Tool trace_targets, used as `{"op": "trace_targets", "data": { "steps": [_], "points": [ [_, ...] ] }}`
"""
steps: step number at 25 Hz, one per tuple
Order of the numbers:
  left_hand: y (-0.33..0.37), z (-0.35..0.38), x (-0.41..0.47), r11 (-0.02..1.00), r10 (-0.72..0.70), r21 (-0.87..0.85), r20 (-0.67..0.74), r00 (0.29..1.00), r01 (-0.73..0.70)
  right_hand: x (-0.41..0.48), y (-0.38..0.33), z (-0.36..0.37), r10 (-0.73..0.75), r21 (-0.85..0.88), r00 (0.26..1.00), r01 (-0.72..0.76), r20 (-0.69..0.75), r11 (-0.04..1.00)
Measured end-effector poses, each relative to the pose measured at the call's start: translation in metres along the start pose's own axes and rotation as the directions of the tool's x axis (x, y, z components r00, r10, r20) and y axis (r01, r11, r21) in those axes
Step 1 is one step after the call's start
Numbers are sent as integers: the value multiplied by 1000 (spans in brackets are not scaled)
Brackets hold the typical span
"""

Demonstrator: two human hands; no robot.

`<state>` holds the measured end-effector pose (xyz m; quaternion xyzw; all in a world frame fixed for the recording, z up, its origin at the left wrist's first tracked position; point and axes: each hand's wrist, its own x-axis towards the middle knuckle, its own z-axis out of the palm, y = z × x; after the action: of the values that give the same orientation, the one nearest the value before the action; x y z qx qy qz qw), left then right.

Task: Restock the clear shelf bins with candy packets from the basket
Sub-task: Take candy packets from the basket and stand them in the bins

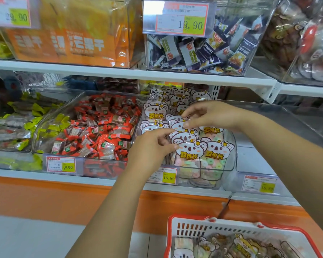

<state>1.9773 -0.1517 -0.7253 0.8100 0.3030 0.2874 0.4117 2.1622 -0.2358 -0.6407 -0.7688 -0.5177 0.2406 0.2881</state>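
Red/white basket [176,227] bottom R, holds koala candy pkts [183,252]. L hand [153,144] fingers pinch edge of front koala pkt [190,149], upright in clear bin [232,155] on lower shelf. R hand [205,114] fingers pinch top of rear koala pkt [177,126] further back. Red-wrapped candy bin [101,127] adjacent L. Dark sachet bin [199,51] on shelf above.

Koala packets [189,152] read 罗班长; their bin's tag [168,176] reads 16.80, the upper tag [181,23] 19.90.

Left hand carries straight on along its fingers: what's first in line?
The white koala-faced candy packets upright in the clear plastic bin; the left hand seems to grip one already, though depth is unclear.
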Motion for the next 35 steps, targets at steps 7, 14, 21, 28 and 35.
{"op": "trace_targets", "data": {
  "steps": [7, 14, 21, 28, 35],
  "points": [
    [-1, 5, 5, 1000, -3, -18, -28, 1000, 3, -15, 3, 11, -84, -82, 989, 75, -119, 994],
    [-1, 6, 3, 997, -3, -83, -54, 999, -1, -33, 11, 36, -157, -316, 946, 62, -284, 947],
    [-3, -2, 0, 993, 40, -114, 13, 999, -39, -61, 11, 31, -90, -173, 943, 35, -321, 984],
    [-4, -4, -4, 995, 60, -84, 45, 997, -56, -50, 11, 49, -60, -104, 945, 28, -321, 994],
    [-3, -3, -9, 991, 60, -123, 5, 998, -58, -53, 18, 55, -149, -311, 914, 26, -378, 950]
  ]
}}
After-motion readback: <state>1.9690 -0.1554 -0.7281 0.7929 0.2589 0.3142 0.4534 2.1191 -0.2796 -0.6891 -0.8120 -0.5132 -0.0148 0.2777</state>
